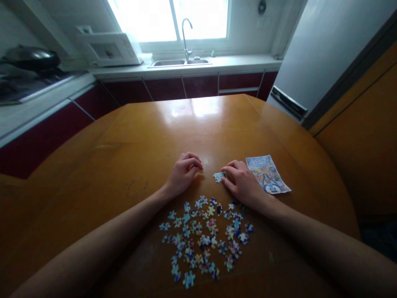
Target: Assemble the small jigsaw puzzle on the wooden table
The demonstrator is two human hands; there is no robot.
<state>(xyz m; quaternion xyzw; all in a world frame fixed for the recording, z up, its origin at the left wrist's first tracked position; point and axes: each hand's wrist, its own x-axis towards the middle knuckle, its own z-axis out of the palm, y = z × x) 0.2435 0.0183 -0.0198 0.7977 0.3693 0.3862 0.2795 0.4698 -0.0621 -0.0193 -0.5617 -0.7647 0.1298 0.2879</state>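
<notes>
My right hand [243, 180] rests on the table with thumb and forefinger closed about a small joined section of jigsaw puzzle pieces [218, 177]. Part of that section is hidden under the fingers. To its left, my left hand [183, 174] lies on the tabletop, fingers loosely bent and a little apart from the thumb; I see nothing in it. Between my forearms spreads a pile of loose jigsaw pieces [204, 240] in light blue, white, yellow and dark blue. A picture sheet [266, 174] with a cartoon print lies just beyond my right hand, to the right.
The round-ended wooden table [173, 132] fills the foreground. Past it runs a counter with a sink [169, 63], a tall faucet [185, 39] and a white microwave [108, 49]. A pan [32, 58] stands on the stove at left; a fridge [322, 49] stands at right.
</notes>
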